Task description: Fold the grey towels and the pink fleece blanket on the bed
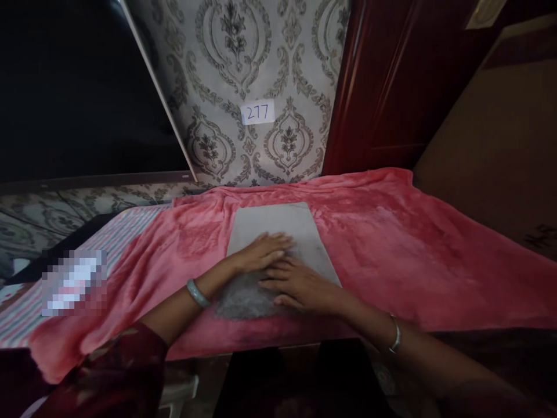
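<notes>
A grey piece of fabric [276,219] lies flat on a pink plush blanket [391,255]. Its far part is smooth and pale; its near part looks darker and fuzzy, and I cannot tell what kind of item it is. My left hand [261,252] rests palm down on its middle, fingers stretched toward the right. Just nearer to me, my right hand [302,285] lies on the same fabric with fingers spread, pointing left. The hands are close together, their fingertips nearly meeting. Neither hand grips anything. Part of the fabric is hidden beneath them.
A large dark screen [87,87] stands at the left. Behind the blanket is a patterned wall [235,58] bearing a label [257,111] marked 277. A dark red wooden door or panel [383,87] rises at the right. A striped cloth [117,232] shows under the blanket's left side.
</notes>
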Demonstrator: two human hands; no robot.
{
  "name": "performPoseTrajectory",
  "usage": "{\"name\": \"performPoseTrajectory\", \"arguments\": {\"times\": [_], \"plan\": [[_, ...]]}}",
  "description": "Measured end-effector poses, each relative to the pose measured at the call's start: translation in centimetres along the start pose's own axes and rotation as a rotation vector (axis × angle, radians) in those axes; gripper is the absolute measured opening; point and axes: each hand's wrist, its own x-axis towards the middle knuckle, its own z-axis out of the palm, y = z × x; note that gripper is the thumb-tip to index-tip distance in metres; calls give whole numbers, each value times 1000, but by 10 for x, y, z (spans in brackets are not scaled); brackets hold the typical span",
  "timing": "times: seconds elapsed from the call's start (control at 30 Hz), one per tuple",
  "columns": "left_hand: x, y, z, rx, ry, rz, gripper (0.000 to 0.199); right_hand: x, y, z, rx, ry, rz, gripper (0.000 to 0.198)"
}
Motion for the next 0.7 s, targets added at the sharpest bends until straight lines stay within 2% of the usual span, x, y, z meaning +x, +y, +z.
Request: {"name": "performPoseTrajectory", "arguments": {"times": [0.1,0.2,0.33,0.47,0.6,0.7], "plan": [[16,10,11,7,-87,152,55,-11,1,12,-19,-39,-14,57],[37,-2,15,110,-59,176,59,-14,0,20,-6,-67,-4,62],[72,-40,3,176,-5,28,61,-15,-2,14,53,-69,-12,62],[105,-74,-12,186,-19,-148,66,-17,-4,6,126,-48,5,59],[127,-96,-19,141,-16,-285,72,-18,-3,2,176,-71,23,59],[133,-103,-17,117,12,-311,73,-18,-2,0,189,-76,36,60]]}}
